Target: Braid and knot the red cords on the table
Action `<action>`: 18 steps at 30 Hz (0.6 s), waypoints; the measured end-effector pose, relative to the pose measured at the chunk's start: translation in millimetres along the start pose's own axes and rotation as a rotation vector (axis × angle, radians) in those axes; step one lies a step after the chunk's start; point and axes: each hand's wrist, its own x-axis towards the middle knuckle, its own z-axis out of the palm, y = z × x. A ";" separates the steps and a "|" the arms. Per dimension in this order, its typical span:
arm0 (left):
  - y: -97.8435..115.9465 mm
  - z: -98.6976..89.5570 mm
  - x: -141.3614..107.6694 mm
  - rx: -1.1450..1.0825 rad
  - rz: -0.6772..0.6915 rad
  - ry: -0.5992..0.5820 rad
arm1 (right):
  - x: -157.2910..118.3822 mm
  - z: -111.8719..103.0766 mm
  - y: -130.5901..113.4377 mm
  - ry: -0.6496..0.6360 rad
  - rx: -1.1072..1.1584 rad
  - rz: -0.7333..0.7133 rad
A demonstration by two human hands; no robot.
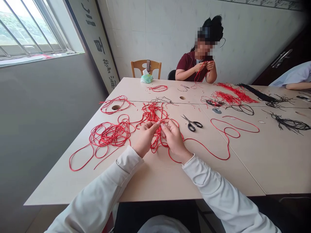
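Observation:
My left hand (147, 136) and my right hand (173, 136) meet above the table, thumbs and fingertips pinched on a thin red cord (165, 120). The cord passes between the two hands; its exact shape at the fingertips is too small to tell. Under and behind the hands lies a bundle of braided red cords (152, 111). A loose coil of red cord (109, 134) rests to the left. From near my right hand, a single red strand (206, 149) runs rightward across the table in curves.
Black-handled scissors (191, 123) lie right of my hands. Black cords (289, 123) and red cords (233, 94) spread farther right. Across the wooden table (145, 181), a person (189, 66) holds red cord; a tissue pack (146, 77) stands near the far edge.

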 end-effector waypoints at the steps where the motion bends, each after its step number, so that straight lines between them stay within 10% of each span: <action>1: 1.3 -0.3 -0.4 0.020 -0.016 -0.025 | 1.4 -3.0 0.0 -0.006 0.016 0.008; 18: 4.0 8.0 -6.4 -0.131 -0.002 0.011 | 0.9 -6.7 -1.7 0.106 -0.021 -0.049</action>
